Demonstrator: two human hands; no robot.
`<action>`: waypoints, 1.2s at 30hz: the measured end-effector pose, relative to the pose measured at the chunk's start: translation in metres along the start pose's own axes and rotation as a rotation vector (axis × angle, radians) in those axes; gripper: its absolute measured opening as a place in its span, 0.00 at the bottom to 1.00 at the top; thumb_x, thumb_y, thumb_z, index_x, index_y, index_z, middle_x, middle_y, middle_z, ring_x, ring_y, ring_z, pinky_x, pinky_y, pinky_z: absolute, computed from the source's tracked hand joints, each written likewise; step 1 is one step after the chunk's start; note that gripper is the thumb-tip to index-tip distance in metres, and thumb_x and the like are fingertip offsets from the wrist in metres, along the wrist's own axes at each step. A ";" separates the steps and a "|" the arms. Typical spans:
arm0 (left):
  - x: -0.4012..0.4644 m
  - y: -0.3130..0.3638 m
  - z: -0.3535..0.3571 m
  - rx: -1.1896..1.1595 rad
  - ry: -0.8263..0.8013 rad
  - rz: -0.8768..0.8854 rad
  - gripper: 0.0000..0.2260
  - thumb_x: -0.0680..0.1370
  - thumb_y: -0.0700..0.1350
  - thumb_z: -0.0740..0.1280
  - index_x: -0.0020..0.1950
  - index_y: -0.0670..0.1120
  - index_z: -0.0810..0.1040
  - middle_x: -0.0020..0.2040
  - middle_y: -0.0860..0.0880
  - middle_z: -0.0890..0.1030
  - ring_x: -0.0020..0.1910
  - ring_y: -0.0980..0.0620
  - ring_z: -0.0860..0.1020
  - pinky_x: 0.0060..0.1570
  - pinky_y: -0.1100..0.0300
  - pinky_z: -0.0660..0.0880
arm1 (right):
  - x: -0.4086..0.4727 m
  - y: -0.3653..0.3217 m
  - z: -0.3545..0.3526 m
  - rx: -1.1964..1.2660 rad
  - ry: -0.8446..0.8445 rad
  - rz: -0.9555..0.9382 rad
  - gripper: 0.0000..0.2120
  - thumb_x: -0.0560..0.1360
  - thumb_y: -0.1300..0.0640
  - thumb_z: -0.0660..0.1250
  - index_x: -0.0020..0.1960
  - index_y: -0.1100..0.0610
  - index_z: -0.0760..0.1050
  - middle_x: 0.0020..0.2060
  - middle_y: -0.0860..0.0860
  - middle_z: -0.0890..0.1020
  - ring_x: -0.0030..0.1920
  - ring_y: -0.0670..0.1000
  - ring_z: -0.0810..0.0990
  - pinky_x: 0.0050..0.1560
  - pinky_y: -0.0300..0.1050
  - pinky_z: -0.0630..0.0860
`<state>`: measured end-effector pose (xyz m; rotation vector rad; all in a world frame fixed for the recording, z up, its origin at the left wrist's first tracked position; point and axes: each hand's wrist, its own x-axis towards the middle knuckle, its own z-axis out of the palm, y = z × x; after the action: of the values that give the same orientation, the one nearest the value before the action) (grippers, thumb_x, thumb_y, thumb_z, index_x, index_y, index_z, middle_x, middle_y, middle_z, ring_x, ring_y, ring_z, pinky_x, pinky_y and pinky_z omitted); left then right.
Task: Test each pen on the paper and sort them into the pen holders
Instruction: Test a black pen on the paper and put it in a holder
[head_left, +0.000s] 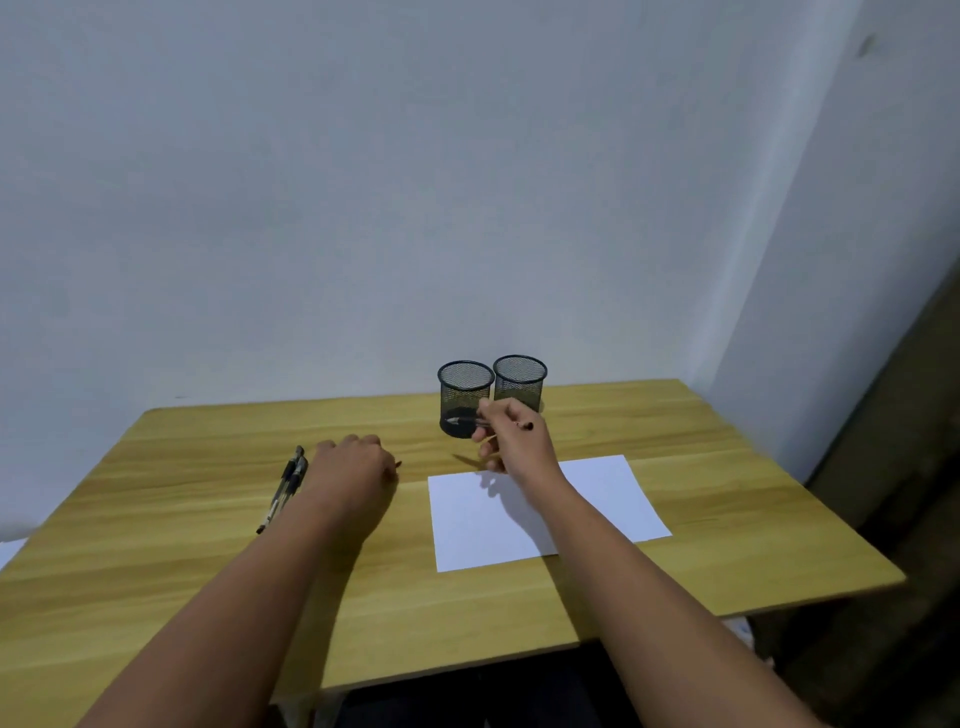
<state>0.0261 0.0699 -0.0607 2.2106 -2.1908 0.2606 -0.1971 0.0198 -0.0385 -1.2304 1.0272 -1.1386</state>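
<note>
Bench: light wood-grain top, near edge toward the person.
Paper: white sheet, flat on the bench's right half, no marks legible on it.
Spare pens: two, lying side by side left of the left hand, long axes running near-to-far.
Left hand: knuckles up, resting on the bench just right of the spare pens; a dark tip showed at its right edge, so whether its fingers held anything could not be told.
Right hand: raised past the paper's far edge, fingers curled round a held pen.
Held pen: dark barrel, long axis roughly level, tip pointing left across the left holder.
Left holder: black mesh cup, directly behind the pen tip, nearer to the right hand.
Right holder: matching cup, touching or just beside the left holder.
Judgement: testing appeared to call for bringing the tip back down to the paper.
</note>
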 end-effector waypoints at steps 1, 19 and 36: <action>0.001 0.000 0.002 -0.007 0.015 -0.010 0.13 0.81 0.54 0.59 0.52 0.55 0.83 0.50 0.53 0.78 0.50 0.50 0.75 0.53 0.50 0.72 | -0.002 0.001 -0.003 -0.011 -0.004 -0.012 0.11 0.84 0.50 0.70 0.47 0.56 0.79 0.38 0.54 0.82 0.29 0.47 0.76 0.29 0.38 0.72; -0.011 0.009 -0.010 -0.749 0.125 -0.061 0.07 0.77 0.44 0.72 0.47 0.56 0.80 0.46 0.58 0.83 0.45 0.57 0.81 0.45 0.55 0.79 | -0.020 0.006 -0.032 -0.352 -0.106 -0.032 0.05 0.77 0.64 0.76 0.49 0.55 0.88 0.37 0.53 0.85 0.28 0.45 0.75 0.27 0.37 0.70; -0.012 0.049 -0.068 -1.676 0.097 -0.184 0.07 0.74 0.32 0.74 0.52 0.35 0.85 0.47 0.37 0.86 0.46 0.45 0.84 0.50 0.56 0.83 | -0.030 -0.022 -0.054 -0.133 -0.186 0.023 0.02 0.76 0.65 0.78 0.47 0.60 0.88 0.41 0.56 0.87 0.29 0.45 0.69 0.29 0.38 0.65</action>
<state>-0.0298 0.0896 -0.0005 1.2144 -1.1031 -1.0228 -0.2569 0.0413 -0.0216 -1.3980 0.9856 -0.9310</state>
